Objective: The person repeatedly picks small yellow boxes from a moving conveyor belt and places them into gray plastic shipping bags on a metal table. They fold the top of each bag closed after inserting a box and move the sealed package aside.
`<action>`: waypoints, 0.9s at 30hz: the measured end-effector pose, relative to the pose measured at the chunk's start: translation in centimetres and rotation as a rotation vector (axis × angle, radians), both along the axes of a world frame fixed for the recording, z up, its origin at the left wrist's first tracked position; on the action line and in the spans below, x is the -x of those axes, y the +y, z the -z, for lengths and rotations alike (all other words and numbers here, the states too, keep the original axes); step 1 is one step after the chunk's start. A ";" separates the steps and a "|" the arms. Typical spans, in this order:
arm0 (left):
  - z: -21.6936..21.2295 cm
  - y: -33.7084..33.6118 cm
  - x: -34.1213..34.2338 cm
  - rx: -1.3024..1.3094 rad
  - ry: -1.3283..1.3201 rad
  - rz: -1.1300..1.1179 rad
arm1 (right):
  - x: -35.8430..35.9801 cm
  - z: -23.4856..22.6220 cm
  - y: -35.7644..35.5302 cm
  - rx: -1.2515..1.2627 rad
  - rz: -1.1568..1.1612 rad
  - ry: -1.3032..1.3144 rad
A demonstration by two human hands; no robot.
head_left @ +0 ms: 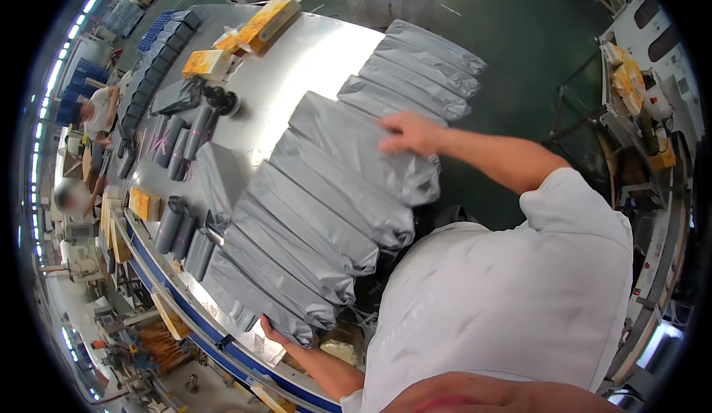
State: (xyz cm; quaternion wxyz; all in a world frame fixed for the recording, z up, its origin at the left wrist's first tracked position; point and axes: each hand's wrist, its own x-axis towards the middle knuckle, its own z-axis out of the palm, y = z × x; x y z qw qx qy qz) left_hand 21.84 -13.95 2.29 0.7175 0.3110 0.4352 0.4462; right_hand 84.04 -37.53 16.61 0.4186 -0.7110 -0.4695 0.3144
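A long row of silver-grey plastic mailing bags (297, 198) overlaps along the near edge of a shiny metal table (297, 72). Over a wide bag (348, 139) in the upper part of this row is my right hand (411, 133), its slightly blurred fingers stretched toward the left. Whether they touch the plastic is hard to make out. Low in the picture, my left hand (276, 331) is against the end of the lowest bags (256, 294). One finger sticks up beside the plastic, while its other fingers are mostly hidden.
Dark grey rolled packets (178, 142) lie at the table's left, near a black round object (221, 100). Yellow-and-white boxes (271, 21) sit at the far end. A blue-edged rail (185, 302) borders the left side. Machinery (653, 139) stands at right; other people (100, 113) are far left.
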 end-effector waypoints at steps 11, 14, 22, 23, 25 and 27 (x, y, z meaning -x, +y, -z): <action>-7.5 -16.4 -43.7 -0.052 -0.012 0.261 | -36.7 -2.0 -10.1 0.130 0.441 0.479; -3.2 -16.0 -42.3 0.122 -0.123 0.229 | -38.3 5.1 -10.3 0.065 0.433 0.983; -0.3 -11.8 -36.9 0.169 -0.022 0.400 | -37.6 5.6 -10.6 0.186 0.497 0.896; -1.5 -13.1 -41.7 0.109 0.268 0.354 | -37.9 6.0 -11.5 0.154 0.516 0.926; 0.6 -14.5 -45.2 -0.201 0.501 0.387 | -37.7 6.7 -10.7 0.104 0.480 1.000; 2.6 -13.8 -45.0 -0.263 0.598 0.391 | -37.4 6.8 -10.4 0.093 0.435 1.034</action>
